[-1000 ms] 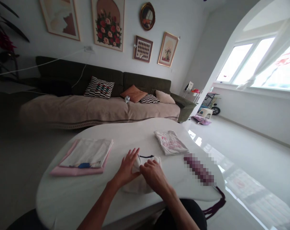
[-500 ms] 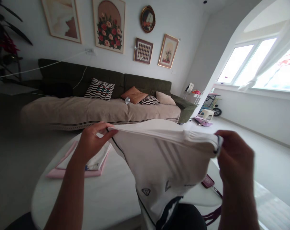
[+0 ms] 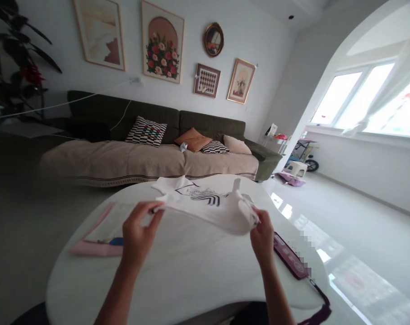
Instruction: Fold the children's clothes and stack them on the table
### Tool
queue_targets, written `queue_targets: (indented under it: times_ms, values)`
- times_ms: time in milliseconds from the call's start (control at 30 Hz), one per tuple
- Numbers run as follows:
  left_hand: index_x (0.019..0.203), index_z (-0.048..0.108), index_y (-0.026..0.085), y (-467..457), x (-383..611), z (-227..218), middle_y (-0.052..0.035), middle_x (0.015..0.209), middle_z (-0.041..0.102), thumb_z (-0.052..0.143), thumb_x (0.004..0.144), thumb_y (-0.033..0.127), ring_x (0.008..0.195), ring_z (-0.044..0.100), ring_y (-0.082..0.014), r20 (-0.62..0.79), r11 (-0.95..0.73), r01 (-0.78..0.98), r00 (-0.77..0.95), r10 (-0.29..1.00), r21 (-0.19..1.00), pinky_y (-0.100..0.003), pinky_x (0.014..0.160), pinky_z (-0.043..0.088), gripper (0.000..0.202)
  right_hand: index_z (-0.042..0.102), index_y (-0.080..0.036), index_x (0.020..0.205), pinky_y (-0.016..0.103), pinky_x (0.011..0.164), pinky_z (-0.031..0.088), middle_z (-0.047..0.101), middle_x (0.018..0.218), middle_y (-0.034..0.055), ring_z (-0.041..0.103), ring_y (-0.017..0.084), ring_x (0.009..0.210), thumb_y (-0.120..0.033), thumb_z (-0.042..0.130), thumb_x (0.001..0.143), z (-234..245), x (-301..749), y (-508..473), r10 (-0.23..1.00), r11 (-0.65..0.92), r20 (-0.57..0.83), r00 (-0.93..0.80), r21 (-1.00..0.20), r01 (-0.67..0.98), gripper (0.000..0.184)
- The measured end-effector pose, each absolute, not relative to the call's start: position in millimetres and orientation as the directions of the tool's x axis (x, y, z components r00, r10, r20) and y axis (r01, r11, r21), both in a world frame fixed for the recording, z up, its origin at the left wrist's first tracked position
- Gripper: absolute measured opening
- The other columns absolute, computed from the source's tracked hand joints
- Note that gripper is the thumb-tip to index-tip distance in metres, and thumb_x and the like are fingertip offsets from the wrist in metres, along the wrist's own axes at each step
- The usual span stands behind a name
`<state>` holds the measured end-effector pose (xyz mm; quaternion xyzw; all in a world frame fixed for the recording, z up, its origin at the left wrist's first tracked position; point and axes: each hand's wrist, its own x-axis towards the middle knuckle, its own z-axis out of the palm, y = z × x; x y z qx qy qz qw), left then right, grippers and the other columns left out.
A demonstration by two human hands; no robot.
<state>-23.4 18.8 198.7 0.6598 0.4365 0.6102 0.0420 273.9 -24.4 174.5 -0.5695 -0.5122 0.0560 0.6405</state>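
Both my hands hold a white T-shirt (image 3: 205,205) with a dark striped print, stretched flat just above the white oval table (image 3: 178,280). My left hand (image 3: 137,232) pinches the shirt's near left edge. My right hand (image 3: 263,234) grips its bunched near right edge. The shirt's far end reaches toward the table's back edge, print side up.
A folded pink and white stack of clothes (image 3: 103,232) lies at the table's left. A purple phone (image 3: 291,262) with a dark strap rests near the right edge. Behind the table stands a green sofa (image 3: 151,144) with cushions; glossy white floor opens to the right.
The shirt went from folded on the table, to lifted and hanging toward me, to swung out flat over the table. My hands have dropped lower and come closer together.
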Motion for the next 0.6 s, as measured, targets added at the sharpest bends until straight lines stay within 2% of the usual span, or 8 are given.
queue_targets:
  times_ms: [33,100,167,233,300,433,533,600]
  values:
    - [0.087,0.062,0.020,11.5,-26.1,168.7,-0.0021,0.086,0.062,0.052,0.079,0.029,0.083,0.058,-0.0159,0.722,-0.595,0.531,-0.048,0.690,0.604,-0.027,0.078,0.046,0.015,0.046,-0.022,0.081,0.033,0.078,0.047,0.061,0.104,0.0101,0.058,0.021,0.096,-0.029,0.049,0.067,143.8,276.5,-34.7,0.716,0.240,0.522,0.463,-0.807,0.540,0.016]
    - [0.085,0.063,0.021,-1.2,-32.8,104.9,-0.0040,0.088,0.064,0.048,0.077,0.024,0.088,0.059,-0.0187,0.572,-0.508,0.584,0.088,0.816,0.634,-0.032,0.081,0.046,0.017,0.049,-0.022,0.084,0.033,0.072,0.049,0.063,0.095,0.0102,0.061,0.023,0.088,-0.029,0.049,0.062,78.3,286.1,-54.2,0.833,0.054,0.338,0.438,-0.837,0.544,0.022]
    - [0.082,0.065,0.025,-12.2,-39.9,50.3,-0.0023,0.089,0.067,0.048,0.072,0.019,0.087,0.061,-0.0206,0.347,-0.390,0.694,0.211,0.914,0.605,-0.041,0.087,0.044,0.020,0.050,-0.022,0.085,0.032,0.061,0.050,0.063,0.094,0.0110,0.065,0.023,0.076,-0.035,0.048,0.062,21.1,297.4,-69.4,0.850,-0.081,0.189,0.491,-0.875,0.477,0.027]
    - [0.081,0.065,0.028,-20.2,-43.8,17.5,0.0003,0.089,0.069,0.048,0.073,0.019,0.085,0.063,-0.0210,0.209,-0.318,0.774,0.241,0.948,0.548,-0.051,0.096,0.036,0.021,0.051,-0.022,0.083,0.034,0.061,0.051,0.064,0.090,0.0103,0.065,0.024,0.077,-0.042,0.047,0.064,-14.3,303.7,-78.0,0.825,-0.140,0.161,0.542,-0.871,0.471,0.028]
    - [0.085,0.066,0.028,-22.0,-40.7,9.2,-0.0007,0.091,0.068,0.045,0.079,0.024,0.088,0.062,-0.0208,0.194,-0.331,0.798,0.269,0.943,0.503,-0.051,0.098,0.034,0.021,0.052,-0.023,0.086,0.035,0.065,0.051,0.064,0.092,0.0102,0.064,0.024,0.079,-0.047,0.047,0.068,-24.7,300.0,-78.8,0.820,-0.167,0.177,0.545,-0.836,0.522,0.031]
    - [0.099,0.062,0.026,-5.4,-13.4,29.8,-0.0053,0.109,0.061,0.043,0.087,0.031,0.098,0.056,-0.0183,0.252,-0.433,0.802,0.357,0.900,0.412,-0.038,0.091,0.043,0.023,0.053,-0.022,0.099,0.038,0.077,0.047,0.060,0.102,0.0111,0.058,0.026,0.093,-0.051,0.047,0.073,-5.2,268.1,-65.5,0.856,-0.189,0.266,0.444,-0.638,0.747,0.039]
    - [0.108,0.055,0.023,11.0,7.1,37.4,-0.0064,0.118,0.053,0.047,0.087,0.034,0.098,0.054,-0.0170,0.256,-0.438,0.813,0.362,0.896,0.384,-0.038,0.085,0.046,0.025,0.055,-0.022,0.092,0.038,0.076,0.045,0.060,0.096,0.0099,0.053,0.029,0.096,-0.042,0.043,0.078,4.9,245.1,-55.9,0.884,-0.244,0.268,0.382,-0.433,0.868,0.028]
    - [0.109,0.053,0.023,18.0,13.4,33.7,-0.0062,0.118,0.053,0.048,0.087,0.033,0.098,0.054,-0.0169,0.252,-0.435,0.816,0.362,0.898,0.380,-0.037,0.083,0.047,0.025,0.056,-0.022,0.085,0.037,0.073,0.043,0.061,0.090,0.0088,0.054,0.028,0.091,-0.034,0.036,0.081,6.7,239.6,-52.1,0.891,-0.274,0.258,0.374,-0.353,0.895,0.024]
